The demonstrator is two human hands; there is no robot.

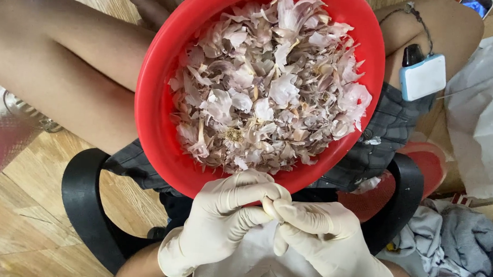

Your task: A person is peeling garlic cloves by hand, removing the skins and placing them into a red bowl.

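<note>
Pinching a small pale garlic clove (268, 207) between both gloved hands | left hand (220, 223), right hand (325, 241): fingers closed on it | just over near rim of round red plastic bowl (148, 95), catching papery garlic skins (265, 84)

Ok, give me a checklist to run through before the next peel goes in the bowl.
1. Both hands gloved: left hand and right hand, ok.
2. Clove held between both sets of fingertips: ok.
3. Clove fully peeled: cannot tell, mostly hidden.
4. Red bowl sits on the lap just ahead of the hands: ok.
5. Room left in bowl: not ok, garlic skins heaped high.
</note>
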